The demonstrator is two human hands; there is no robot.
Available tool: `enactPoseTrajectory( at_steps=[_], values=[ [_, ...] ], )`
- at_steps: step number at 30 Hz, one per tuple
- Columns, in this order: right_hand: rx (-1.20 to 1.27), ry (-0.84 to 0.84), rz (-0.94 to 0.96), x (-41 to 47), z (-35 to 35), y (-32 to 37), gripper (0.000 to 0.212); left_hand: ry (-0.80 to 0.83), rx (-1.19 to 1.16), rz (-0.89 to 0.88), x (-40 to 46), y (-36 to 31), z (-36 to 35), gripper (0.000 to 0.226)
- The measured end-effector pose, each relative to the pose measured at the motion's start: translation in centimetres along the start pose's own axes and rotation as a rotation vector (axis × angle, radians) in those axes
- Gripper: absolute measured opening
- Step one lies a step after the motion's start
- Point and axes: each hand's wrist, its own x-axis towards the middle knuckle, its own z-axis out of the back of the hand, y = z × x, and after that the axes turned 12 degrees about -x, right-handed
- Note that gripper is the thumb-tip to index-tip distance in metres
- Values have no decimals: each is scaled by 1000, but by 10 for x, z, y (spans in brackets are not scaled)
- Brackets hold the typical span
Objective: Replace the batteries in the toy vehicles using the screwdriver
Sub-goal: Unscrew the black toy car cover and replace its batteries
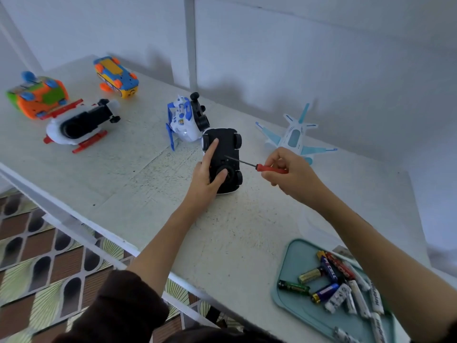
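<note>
Red plastic forms the handle of the screwdriver [257, 164], and the right hand [289, 174] pinches this handle with curled fingers. The thin metal shaft goes to the left and a little upward, and its tip touches the black underside of the toy car [223, 159] near the middle. The car lies upside down on the white table [148, 194], with its wheels facing up. The left hand [205, 179] holds the car from the left side: the index finger is stretched along the underside toward the far end, and the thumb presses on the near part of the underside. So the car is between the two hands, directly under the left one and just to the left of the right one.

Just behind the car, touching or almost touching it, a white and blue toy vehicle [184, 120] lies on its side. To the right, near the right hand, stands a pale blue toy plane [295, 137]. Far to the left are a white and red helicopter [79, 125], an orange and green toy [37, 95] and a yellow and blue toy [116, 76], all turned over. Near the front right edge of the table, a teal tray [291, 256] holds many loose batteries [329, 283] of different colours.
</note>
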Motion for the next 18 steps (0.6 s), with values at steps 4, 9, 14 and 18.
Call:
enactPoseTrajectory(
  at_steps=[4,9,14,18],
  values=[
    [-18,-49,3,1,-2,5,16,-5,10,-14,-1,2,0,65],
    [-39,-54,-8,0,2,6,17,-15,25,-23,0,2,-1,66],
    [-44,-48,-17,-1,3,5,15,-12,6,-22,1,5,-1,65],
    [-62,-58,-2,-1,1,5,13,-11,9,-21,2,8,0,66]
  ],
)
